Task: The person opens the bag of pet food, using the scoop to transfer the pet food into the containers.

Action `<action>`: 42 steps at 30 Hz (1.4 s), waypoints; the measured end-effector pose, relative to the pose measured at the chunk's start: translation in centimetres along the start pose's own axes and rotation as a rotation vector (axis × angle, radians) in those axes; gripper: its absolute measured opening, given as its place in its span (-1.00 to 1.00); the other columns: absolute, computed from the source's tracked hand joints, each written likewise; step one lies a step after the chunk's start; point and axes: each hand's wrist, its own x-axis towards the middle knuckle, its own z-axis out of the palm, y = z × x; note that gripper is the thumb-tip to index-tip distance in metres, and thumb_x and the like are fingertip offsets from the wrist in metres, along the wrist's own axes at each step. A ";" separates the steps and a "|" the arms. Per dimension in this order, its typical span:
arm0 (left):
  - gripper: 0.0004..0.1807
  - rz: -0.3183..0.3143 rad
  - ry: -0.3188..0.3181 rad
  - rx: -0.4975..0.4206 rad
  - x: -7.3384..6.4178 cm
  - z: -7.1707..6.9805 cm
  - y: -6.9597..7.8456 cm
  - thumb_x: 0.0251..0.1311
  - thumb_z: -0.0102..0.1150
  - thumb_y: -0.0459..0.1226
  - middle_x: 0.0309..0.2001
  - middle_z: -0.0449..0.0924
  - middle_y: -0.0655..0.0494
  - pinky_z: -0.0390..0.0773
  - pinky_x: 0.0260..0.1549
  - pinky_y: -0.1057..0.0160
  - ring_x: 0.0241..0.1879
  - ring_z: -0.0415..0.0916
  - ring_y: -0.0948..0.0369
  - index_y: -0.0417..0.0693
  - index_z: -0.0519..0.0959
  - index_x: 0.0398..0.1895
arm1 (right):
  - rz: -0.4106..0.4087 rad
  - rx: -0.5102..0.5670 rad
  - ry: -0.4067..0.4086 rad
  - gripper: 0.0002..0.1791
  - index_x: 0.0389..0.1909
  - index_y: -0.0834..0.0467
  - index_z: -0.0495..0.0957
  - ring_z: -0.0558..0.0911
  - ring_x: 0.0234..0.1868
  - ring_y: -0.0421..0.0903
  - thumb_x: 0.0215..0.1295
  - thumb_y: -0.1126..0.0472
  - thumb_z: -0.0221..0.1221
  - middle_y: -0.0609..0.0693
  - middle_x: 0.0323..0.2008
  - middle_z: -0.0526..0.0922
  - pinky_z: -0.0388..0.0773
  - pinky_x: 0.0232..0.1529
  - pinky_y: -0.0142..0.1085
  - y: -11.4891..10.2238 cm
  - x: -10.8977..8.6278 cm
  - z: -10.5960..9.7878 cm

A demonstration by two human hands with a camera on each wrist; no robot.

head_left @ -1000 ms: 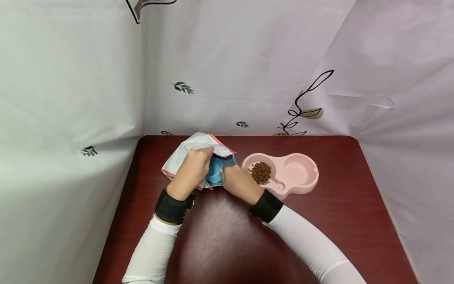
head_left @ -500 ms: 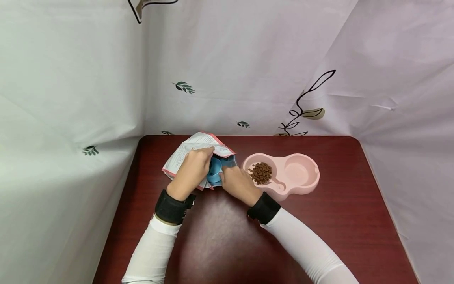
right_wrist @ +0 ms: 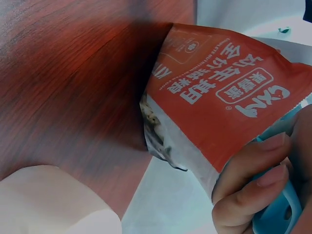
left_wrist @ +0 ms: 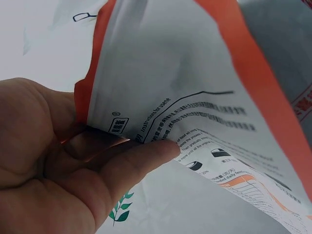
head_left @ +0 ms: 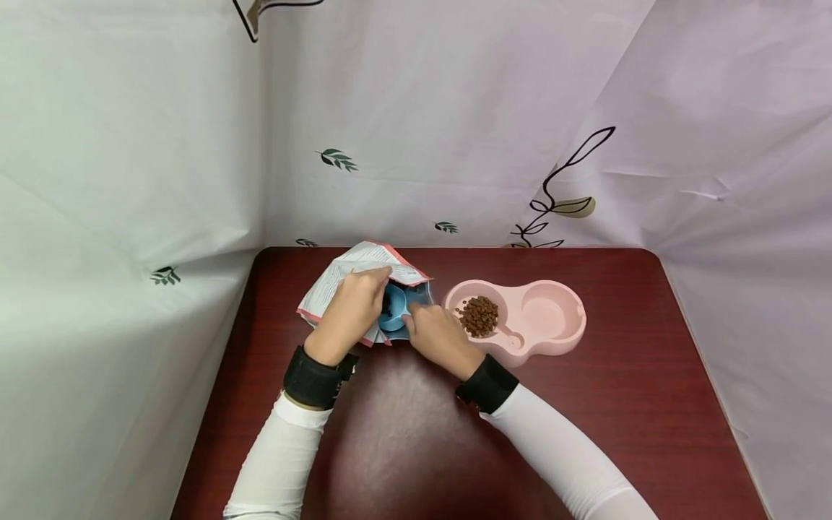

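A white pet food bag with red edges (head_left: 325, 285) lies on the table, its mouth facing right. My left hand (head_left: 354, 307) pinches the upper edge of that mouth and lifts it; in the left wrist view, thumb and fingers grip the printed bag (left_wrist: 165, 58). In my right hand (head_left: 438, 334) is a blue scoop (head_left: 399, 318), its cup inside the bag's mouth. The right wrist view shows fingers (right_wrist: 253, 195) curled round the blue handle (right_wrist: 275, 214), beside the bag's red front (right_wrist: 209, 92). The scoop's contents are mostly hidden.
Right of the bag stands a pink double pet bowl (head_left: 512, 297). Its left hollow holds brown kibble (head_left: 479, 316), right by my right hand. The dark red table (head_left: 617, 404) ends at the back and sides against patterned white cloth (head_left: 416, 123).
The scoop's cup has tilted in the bag's mouth, with dark shadow showing inside it now. My right hand has shifted slightly; my left hand keeps its hold on the bag.
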 end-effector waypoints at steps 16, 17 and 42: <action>-0.70 -0.018 0.021 0.009 0.2 -0.2 -0.4 0.37 0.02 -0.42 -0.01 0.68 -0.22 0.66 -0.11 0.00 0.02 0.59 -0.01 -0.34 0.60 0.07 | -0.053 0.086 0.139 -0.73 -0.49 0.05 0.40 0.47 -0.59 -0.07 0.44 0.09 0.03 -0.07 -0.64 0.37 0.45 -0.55 -0.11 1.3 -1.1 0.0; -0.70 -0.020 0.020 0.007 0.2 -0.2 -0.3 0.37 0.02 -0.42 -0.01 0.68 -0.22 0.66 -0.11 0.00 0.02 0.59 -0.01 -0.34 0.60 0.07 | -0.055 0.090 0.142 -0.73 -0.49 0.06 0.39 0.46 -0.59 -0.08 0.45 0.09 0.03 -0.07 -0.64 0.37 0.45 -0.55 -0.12 1.3 -1.1 0.0; -0.69 -0.033 0.002 -0.009 0.3 -0.6 -0.7 0.38 0.02 -0.40 0.03 0.66 -0.24 0.68 -0.22 0.01 -0.01 0.61 -0.04 -0.32 0.58 0.11 | -0.158 0.158 0.219 -0.84 -0.39 0.05 0.48 0.46 -0.50 -0.16 0.42 0.14 0.08 -0.11 -0.57 0.42 0.48 -0.46 -0.19 4.2 -3.9 -1.5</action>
